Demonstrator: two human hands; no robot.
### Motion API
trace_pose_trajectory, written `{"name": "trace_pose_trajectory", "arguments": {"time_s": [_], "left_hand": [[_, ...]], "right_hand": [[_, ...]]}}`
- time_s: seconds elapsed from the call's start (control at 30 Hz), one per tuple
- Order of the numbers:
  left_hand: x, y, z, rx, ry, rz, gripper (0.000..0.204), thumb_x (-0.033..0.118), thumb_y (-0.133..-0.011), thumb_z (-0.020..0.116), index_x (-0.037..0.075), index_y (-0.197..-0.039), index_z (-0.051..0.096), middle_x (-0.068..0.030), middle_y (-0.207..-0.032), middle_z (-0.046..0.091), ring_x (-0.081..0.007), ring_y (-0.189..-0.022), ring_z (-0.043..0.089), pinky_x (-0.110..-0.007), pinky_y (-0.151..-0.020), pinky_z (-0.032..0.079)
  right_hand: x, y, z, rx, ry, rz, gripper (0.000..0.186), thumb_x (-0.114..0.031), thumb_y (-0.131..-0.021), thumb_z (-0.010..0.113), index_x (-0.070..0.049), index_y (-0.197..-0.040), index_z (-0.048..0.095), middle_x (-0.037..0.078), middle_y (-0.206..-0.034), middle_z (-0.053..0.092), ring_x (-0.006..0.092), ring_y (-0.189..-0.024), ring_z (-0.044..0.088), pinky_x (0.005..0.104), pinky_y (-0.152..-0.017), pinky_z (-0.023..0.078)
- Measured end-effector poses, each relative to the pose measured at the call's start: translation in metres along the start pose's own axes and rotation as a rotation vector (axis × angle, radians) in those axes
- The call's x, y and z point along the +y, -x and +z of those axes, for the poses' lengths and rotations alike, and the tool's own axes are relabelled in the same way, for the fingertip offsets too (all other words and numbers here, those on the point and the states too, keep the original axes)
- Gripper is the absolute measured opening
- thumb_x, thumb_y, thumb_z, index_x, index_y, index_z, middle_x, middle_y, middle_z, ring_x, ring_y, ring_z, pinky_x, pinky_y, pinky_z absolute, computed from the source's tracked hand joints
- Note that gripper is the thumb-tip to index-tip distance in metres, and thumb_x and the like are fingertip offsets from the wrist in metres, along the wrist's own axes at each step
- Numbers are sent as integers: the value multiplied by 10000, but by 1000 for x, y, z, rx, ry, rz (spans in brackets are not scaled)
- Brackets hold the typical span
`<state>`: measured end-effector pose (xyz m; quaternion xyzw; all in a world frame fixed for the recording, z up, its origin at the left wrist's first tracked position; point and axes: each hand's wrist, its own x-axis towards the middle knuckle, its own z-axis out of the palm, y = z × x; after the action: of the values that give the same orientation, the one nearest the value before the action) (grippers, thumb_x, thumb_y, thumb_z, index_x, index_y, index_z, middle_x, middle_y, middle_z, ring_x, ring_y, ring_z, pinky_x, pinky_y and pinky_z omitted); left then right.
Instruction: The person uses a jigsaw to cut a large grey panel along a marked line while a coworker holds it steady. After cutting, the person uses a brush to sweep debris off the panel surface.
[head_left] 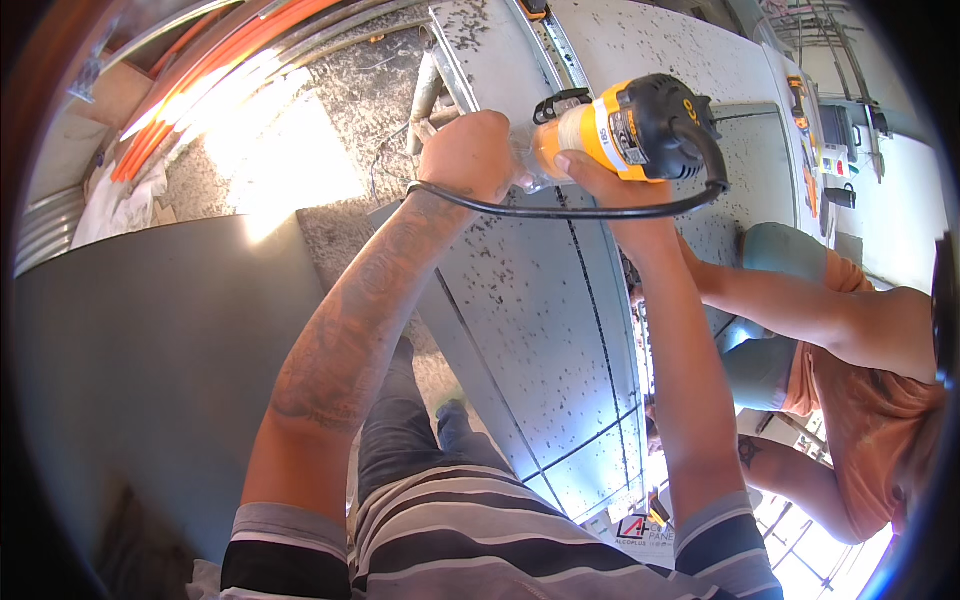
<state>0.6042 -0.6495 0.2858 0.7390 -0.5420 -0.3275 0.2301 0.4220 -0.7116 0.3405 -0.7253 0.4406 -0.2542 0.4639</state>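
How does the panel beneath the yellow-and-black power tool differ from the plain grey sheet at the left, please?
The panel is paler, while the grey sheet looks darker. Straight dark lines cross the panel; the grey sheet shows none. Dark specks are scattered over the panel, but none show on the grey sheet. Both look flat and greyish.

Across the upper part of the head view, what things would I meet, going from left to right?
Orange tubes, left hand, yellow-and-black power tool, dark case.
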Motion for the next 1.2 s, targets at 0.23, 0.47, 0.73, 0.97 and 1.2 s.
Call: {"name": "trace_pose_trajectory", "arguments": {"time_s": [0.23, 0.47, 0.73, 0.97, 1.2], "left_hand": [[-15, -13, 10, 138, -34, 42, 417, 340, -685, 927, 9, -793, 698, -175, -756, 702, -309, -758, 710, -435, -716, 575], [-20, -26, 1, 108, -130, 108, 466, 402, -687, 927, 7, -833, 727, -180, -816, 727, -320, -814, 731, -433, -759, 562], [-11, -11, 10, 102, -111, 54, 455, 384, -682, 926, 11, -853, 730, -164, -812, 736, -313, -830, 740, -441, -771, 583], [10, 21, 19, -4, -91, 54, 393, 294, -717, 894, 8, -932, 731, -178, -915, 747, -335, -934, 742, -445, -852, 580], [31, 57, 49, -36, -125, 73, 454, 300, -710, 926, -3, -994, 744, -189, -1036, 757, -362, -1008, 738, -444, -860, 595]], "right_hand": [[5, -8, 8, 6, -178, 135, 510, -192, -751, 911, -28, -1170, 670, 56, -1066, 710, 120, -936, 686, 286, -845, 569], [-10, -22, 10, 25, -44, 140, 539, -215, -746, 914, -54, -1206, 685, 41, -1132, 733, 129, -1039, 696, 314, -923, 543], [-3, -2, 1, 28, -6, 99, 558, -206, -768, 914, 6, -1219, 661, 100, -1111, 719, 170, -1001, 701, 311, -849, 584], [9, 28, -17, -7, 84, 135, 489, -218, -803, 857, 11, -1195, 677, 113, -1095, 712, 182, -966, 690, 337, -861, 574], [8, 76, -45, -111, 282, 173, 546, -304, -801, 838, -22, -1236, 667, 100, -1133, 723, 196, -1020, 702, 344, -883, 568]]}}
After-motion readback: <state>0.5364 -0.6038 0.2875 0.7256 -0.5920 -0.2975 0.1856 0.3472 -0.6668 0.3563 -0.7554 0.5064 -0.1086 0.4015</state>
